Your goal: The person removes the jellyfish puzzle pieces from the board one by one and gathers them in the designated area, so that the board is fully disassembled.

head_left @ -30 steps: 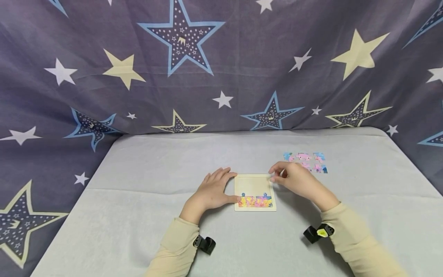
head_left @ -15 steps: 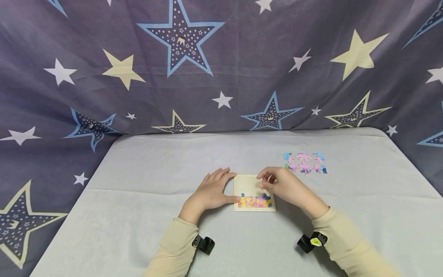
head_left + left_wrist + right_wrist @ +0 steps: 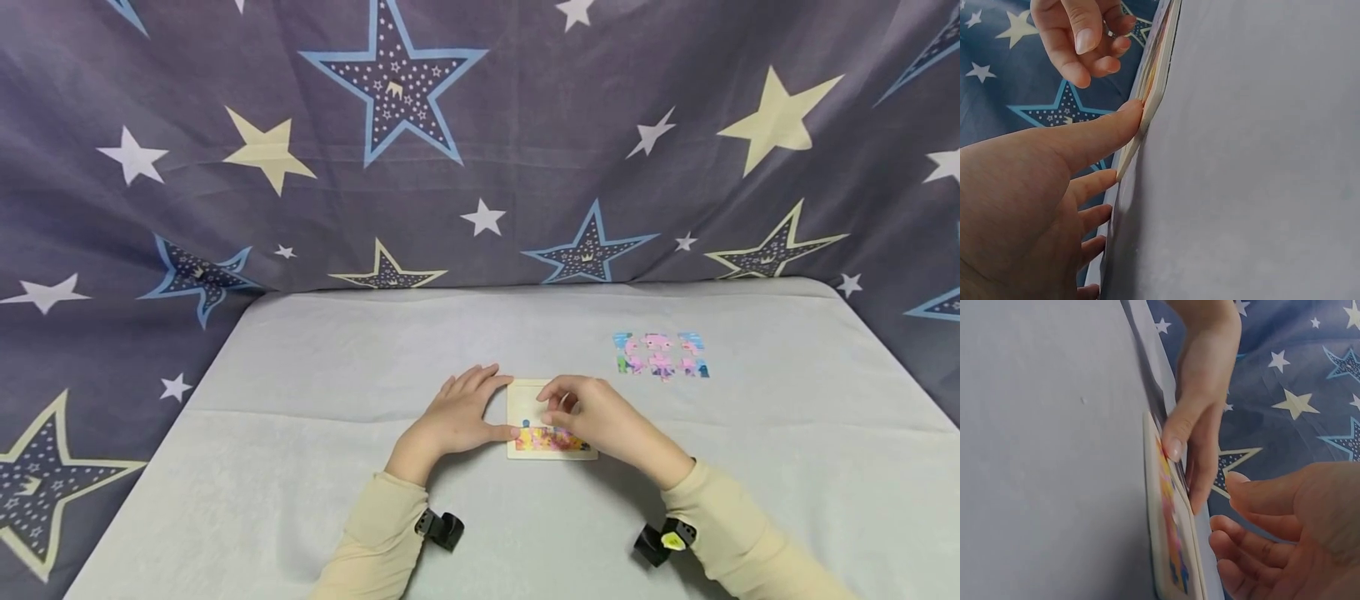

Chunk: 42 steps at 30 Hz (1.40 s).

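Observation:
A pale square puzzle tray (image 3: 526,400) lies flat on the cloth, with a row of yellow and pink jigsaw pieces (image 3: 534,439) along its near side. My left hand (image 3: 452,419) rests at the tray's left edge, fingers spread; its thumb (image 3: 1100,139) touches the rim and its index finger reaches the far left corner. Over the tray's right half hovers my right hand (image 3: 606,417), fingers loosely bent. No piece shows between its thumb and fingers (image 3: 1260,547) in the right wrist view. It covers part of the tray in the head view.
Several pink and blue jigsaw pieces (image 3: 660,363) lie grouped beyond the tray to the right. Grey cloth (image 3: 360,358) covers the table. Behind it hangs a dark curtain (image 3: 450,200) with stars. Each wrist wears a small black camera (image 3: 442,529).
My right hand has moved left and slightly nearer, from the tray's far right corner to above its right half. My left hand and the tray stay put.

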### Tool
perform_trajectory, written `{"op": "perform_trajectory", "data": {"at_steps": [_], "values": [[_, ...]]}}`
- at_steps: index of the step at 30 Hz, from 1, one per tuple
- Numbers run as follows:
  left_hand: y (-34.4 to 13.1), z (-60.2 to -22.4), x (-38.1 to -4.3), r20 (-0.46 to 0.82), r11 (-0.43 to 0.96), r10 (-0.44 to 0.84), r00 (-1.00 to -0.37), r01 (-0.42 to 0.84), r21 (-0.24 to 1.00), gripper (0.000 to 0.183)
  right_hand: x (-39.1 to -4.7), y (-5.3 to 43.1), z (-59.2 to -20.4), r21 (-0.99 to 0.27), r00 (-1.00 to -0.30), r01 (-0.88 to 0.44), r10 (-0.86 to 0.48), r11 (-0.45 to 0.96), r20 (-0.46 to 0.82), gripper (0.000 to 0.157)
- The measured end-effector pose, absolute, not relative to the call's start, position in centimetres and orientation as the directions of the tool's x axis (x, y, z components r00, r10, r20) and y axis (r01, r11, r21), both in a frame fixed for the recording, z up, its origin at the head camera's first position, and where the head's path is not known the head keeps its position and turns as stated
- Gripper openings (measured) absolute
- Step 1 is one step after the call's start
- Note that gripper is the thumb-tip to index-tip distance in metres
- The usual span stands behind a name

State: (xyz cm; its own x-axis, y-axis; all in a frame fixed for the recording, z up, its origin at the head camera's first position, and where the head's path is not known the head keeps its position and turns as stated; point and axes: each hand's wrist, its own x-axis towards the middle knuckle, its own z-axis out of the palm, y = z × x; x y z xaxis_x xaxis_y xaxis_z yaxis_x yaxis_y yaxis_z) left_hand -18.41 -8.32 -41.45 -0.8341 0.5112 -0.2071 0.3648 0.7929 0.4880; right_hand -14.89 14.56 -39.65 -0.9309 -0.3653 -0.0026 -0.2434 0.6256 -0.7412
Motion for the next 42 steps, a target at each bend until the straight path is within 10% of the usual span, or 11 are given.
{"op": "perform_trajectory", "data": {"at_steps": [42], "values": [[-8.8,-41.5,-18.7,-0.254,0.8,0.511,-0.821,0.346,0.491,0.082,-14.1,12.3,-41.1,-0.635,-0.908,-0.326,-0.42,0.7,0.004,0.027]]}}
